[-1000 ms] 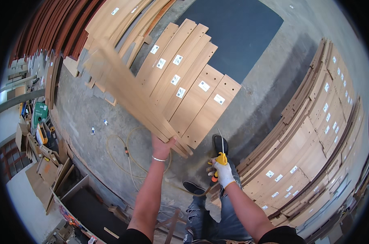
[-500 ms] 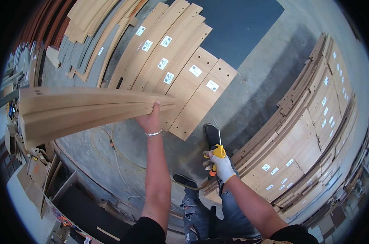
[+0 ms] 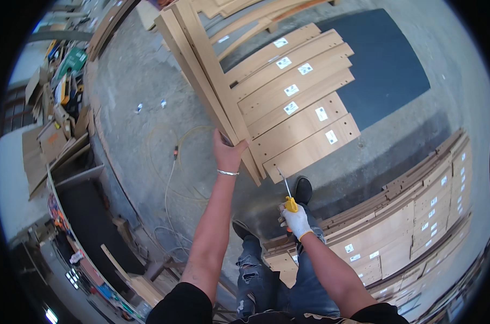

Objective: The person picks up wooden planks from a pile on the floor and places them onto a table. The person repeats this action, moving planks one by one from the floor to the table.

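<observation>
1. labels (image 3: 331, 136), white rectangles, dotted across the panel row (image 3: 299, 127); their print's too small to read!
2. left hand (image 3: 228, 155) gripping long, straight, pale-brown wooden boards (image 3: 215, 86), angled along the panel row's left end.
3. right hand (image 3: 296, 222), white-gloved, wrapped round a yellow air gun (image 3: 291, 204), thin nozzle (image 3: 286, 186) pointing toward the panel row.

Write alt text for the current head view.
A person's bare left hand grips long wooden boards; the gloved right hand holds a yellow tool with a thin tube. Labelled wooden panels lie ahead, and more stacked panels sit at right.
</observation>
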`<state>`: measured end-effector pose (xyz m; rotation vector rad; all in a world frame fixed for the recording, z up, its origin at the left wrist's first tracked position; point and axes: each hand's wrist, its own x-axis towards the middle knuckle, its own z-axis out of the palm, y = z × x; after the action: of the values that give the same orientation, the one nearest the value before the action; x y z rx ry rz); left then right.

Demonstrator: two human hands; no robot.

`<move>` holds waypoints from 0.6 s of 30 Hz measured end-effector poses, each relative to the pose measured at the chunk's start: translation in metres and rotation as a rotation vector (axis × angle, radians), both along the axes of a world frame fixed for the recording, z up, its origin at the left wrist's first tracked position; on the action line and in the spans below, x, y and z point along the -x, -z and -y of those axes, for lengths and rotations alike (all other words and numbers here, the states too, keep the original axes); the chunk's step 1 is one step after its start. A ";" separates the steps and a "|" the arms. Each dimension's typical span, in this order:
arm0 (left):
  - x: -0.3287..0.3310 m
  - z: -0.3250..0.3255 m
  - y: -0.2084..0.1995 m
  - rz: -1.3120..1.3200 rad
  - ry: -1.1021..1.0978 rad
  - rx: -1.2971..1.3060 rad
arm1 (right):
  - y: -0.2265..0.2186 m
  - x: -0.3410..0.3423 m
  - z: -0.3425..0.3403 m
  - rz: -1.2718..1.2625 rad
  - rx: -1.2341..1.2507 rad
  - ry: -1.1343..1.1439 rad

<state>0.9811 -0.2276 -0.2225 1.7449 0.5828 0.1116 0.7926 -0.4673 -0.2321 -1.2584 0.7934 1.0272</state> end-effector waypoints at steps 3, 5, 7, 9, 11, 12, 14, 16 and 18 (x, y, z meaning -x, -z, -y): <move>0.039 -0.047 -0.055 0.017 -0.044 0.179 | 0.003 0.011 -0.018 0.596 0.208 -0.692; 0.076 -0.101 -0.094 0.006 -0.082 0.239 | 0.005 0.014 -0.033 0.395 0.306 -0.707; 0.123 -0.152 -0.134 0.014 -0.114 0.172 | -0.022 0.004 -0.066 0.092 0.310 -0.752; 0.151 -0.189 -0.166 0.062 -0.118 0.172 | -0.020 0.019 -0.086 0.395 0.250 -1.009; 0.197 -0.228 -0.191 0.122 -0.165 0.181 | -0.050 0.032 -0.130 0.518 0.165 -1.230; 0.224 -0.245 -0.207 0.123 -0.201 0.168 | -0.061 0.039 -0.152 0.537 0.203 -1.248; 0.284 -0.267 -0.232 0.121 -0.287 0.156 | -0.083 0.052 -0.186 0.571 0.286 -1.293; 0.305 -0.281 -0.236 0.167 -0.305 0.087 | -0.127 0.042 -0.208 0.704 0.255 -1.458; 0.333 -0.290 -0.238 0.121 -0.354 -0.047 | -0.170 0.045 -0.230 0.850 0.313 -1.505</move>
<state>0.6482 0.0620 0.0159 1.6523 0.7997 0.4784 0.7474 -0.2372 -0.0616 -2.3730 -0.8872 1.2663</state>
